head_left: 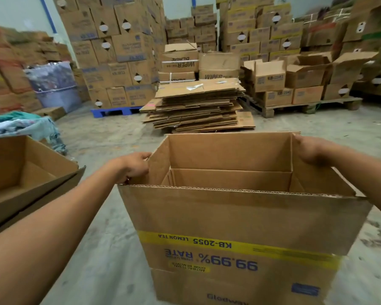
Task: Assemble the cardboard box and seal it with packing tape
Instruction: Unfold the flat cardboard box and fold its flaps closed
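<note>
Two hands on open box

Two bare hands grip side flaps of brown cardboard box with yellow band, standing open-topped on concrete floor: left hand clutching left flap, right hand right flap.

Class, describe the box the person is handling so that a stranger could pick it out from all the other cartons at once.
Start at the stack of flattened cardboard on the floor mid-room; nearer the camera stands the open box. The left hand and right hand grip its side flaps. Unlike its neighbours, its yellow band and blue "99.99% RATE" print read upside down.
</note>
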`<state>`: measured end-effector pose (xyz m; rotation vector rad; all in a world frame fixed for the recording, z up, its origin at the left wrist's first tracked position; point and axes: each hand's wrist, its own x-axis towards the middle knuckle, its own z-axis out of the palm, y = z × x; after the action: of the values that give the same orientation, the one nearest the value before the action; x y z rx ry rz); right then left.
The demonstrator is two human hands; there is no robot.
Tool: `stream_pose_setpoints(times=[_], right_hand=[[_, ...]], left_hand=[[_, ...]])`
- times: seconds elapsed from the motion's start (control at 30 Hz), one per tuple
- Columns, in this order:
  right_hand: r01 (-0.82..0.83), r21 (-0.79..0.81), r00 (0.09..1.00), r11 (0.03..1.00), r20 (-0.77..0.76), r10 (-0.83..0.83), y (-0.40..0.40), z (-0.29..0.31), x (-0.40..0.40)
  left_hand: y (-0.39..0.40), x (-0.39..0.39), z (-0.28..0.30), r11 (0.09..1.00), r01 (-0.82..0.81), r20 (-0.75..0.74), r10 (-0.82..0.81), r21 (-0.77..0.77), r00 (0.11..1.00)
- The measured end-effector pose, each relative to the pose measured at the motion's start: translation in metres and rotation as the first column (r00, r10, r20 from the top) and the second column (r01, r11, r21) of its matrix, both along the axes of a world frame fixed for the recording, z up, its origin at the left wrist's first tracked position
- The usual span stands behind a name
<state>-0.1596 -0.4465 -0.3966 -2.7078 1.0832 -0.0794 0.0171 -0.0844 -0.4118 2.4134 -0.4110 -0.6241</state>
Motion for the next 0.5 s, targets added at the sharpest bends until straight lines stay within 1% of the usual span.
stream_pose_setpoints(times=[0.07,0.13,0.17,0.2,0.27,0.3,0.33,0.37,0.4,0.43,0.47,0.5], right_hand=[[-0.022,-0.020,1.000,1.000,-0.011,0.021,0.009,-0.013,0.014],[-0.043,-0.063,0.999,0.997,0.001,0.043,0.015,-0.029,0.029],[-0.044,-0.066,0.999,0.997,0.023,0.045,0.016,-0.035,0.037],[-0.047,-0.050,0.997,0.998,0.054,0.050,0.022,-0.037,0.044],[-0.103,0.019,0.983,0.994,0.157,0.099,0.038,-0.037,0.061],[-0.150,0.089,0.967,0.985,0.220,0.128,0.052,-0.036,0.070],[-0.192,0.195,0.948,0.962,0.289,0.131,0.069,-0.031,0.074],[-0.234,0.310,0.925,0.921,0.363,0.113,0.083,-0.030,0.081],[-0.237,0.458,0.921,0.857,0.386,0.049,0.100,-0.027,0.082],[-0.234,0.566,0.924,0.791,0.383,-0.001,0.110,-0.028,0.084],[-0.220,0.665,0.928,0.713,0.368,-0.056,0.111,-0.033,0.087],[-0.236,0.734,0.929,0.636,0.362,-0.074,0.111,-0.038,0.090]], left_hand=[[0.010,0.006,-0.004,0.998,-0.054,-0.046,0.052,-0.045,0.998],[0.022,0.013,-0.007,0.985,-0.107,-0.100,0.093,-0.138,0.991],[0.028,0.014,-0.007,0.976,-0.121,-0.125,0.099,-0.183,0.987],[0.034,0.016,-0.010,0.966,-0.138,-0.118,0.114,-0.219,0.986],[0.047,0.018,-0.013,0.954,-0.159,-0.110,0.134,-0.254,0.985],[0.056,0.017,-0.014,0.952,-0.179,-0.083,0.163,-0.249,0.983],[0.065,0.014,-0.015,0.950,-0.203,-0.071,0.192,-0.236,0.979],[0.074,0.011,-0.014,0.950,-0.221,-0.098,0.204,-0.220,0.974],[0.084,0.010,-0.016,0.958,-0.221,-0.118,0.201,-0.186,0.972],[0.094,0.007,-0.016,0.966,-0.213,-0.133,0.194,-0.144,0.972],[0.103,0.002,-0.015,0.977,-0.194,-0.132,0.181,-0.092,0.975],[0.111,-0.004,-0.014,0.984,-0.167,-0.124,0.158,-0.067,0.980]])
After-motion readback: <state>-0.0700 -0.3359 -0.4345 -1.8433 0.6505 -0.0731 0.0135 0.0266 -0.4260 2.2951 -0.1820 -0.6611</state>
